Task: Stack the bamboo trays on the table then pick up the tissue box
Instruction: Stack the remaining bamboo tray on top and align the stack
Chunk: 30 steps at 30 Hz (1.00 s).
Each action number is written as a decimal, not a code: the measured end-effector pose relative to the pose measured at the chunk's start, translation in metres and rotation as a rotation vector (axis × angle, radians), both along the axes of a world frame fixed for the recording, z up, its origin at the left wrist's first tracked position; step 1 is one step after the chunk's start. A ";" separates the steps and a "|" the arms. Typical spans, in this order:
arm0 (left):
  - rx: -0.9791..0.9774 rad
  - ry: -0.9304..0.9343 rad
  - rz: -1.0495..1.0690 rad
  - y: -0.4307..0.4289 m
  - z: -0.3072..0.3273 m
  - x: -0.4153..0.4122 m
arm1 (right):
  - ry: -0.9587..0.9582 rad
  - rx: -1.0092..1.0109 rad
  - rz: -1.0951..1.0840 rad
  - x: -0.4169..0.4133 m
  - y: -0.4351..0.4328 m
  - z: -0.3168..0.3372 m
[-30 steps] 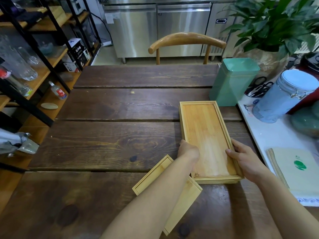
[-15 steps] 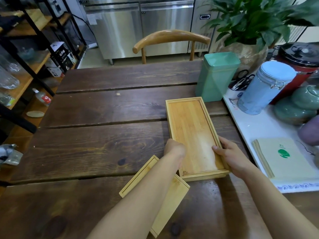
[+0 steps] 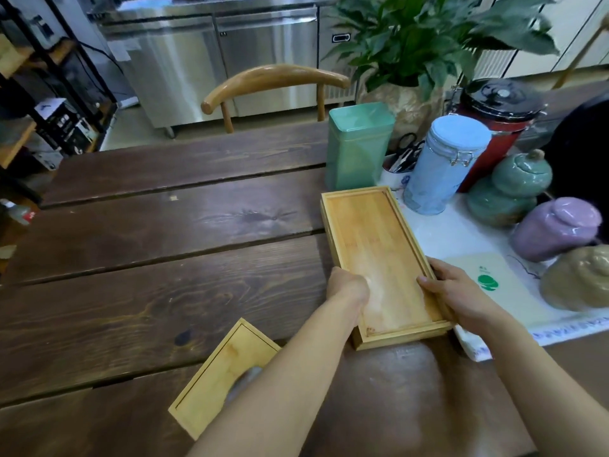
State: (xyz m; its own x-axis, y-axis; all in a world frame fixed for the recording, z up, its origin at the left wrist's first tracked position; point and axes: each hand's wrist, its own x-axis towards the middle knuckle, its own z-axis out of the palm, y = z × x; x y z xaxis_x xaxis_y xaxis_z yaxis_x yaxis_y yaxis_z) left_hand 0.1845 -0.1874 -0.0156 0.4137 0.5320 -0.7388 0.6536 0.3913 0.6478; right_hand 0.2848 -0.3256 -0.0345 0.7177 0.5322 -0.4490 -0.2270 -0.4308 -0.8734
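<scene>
We clasp long rectangular bamboo tray (image 3: 379, 258): left hand (image 3: 347, 285), right hand (image 3: 458, 290) gripping opposite rims. Keep level; second shallow bamboo tray (image 3: 217, 380) below-left of grip awaits stacking on dark wooden table (image 3: 148, 258).

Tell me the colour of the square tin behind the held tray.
Mint green, lid and body alike: the tin shows best in the head view, the only one given.
</scene>
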 end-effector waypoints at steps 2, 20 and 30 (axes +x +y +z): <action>-0.017 -0.003 0.012 0.001 -0.001 0.002 | -0.002 -0.003 0.010 0.001 0.000 0.001; 0.391 0.005 -0.768 -0.025 0.007 -0.050 | -0.550 -0.355 0.442 -0.033 -0.050 0.002; 0.492 -0.018 -0.706 -0.032 -0.005 -0.057 | -0.698 -0.377 0.409 -0.034 -0.051 -0.013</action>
State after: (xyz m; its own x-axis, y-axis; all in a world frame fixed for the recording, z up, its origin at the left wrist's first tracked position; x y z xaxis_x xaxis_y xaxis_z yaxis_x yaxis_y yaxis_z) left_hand 0.1270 -0.2193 -0.0205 0.7779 0.4032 -0.4821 0.6261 -0.4310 0.6498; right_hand 0.2507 -0.3761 -0.0473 0.6792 0.7120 -0.1779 0.5381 -0.6480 -0.5390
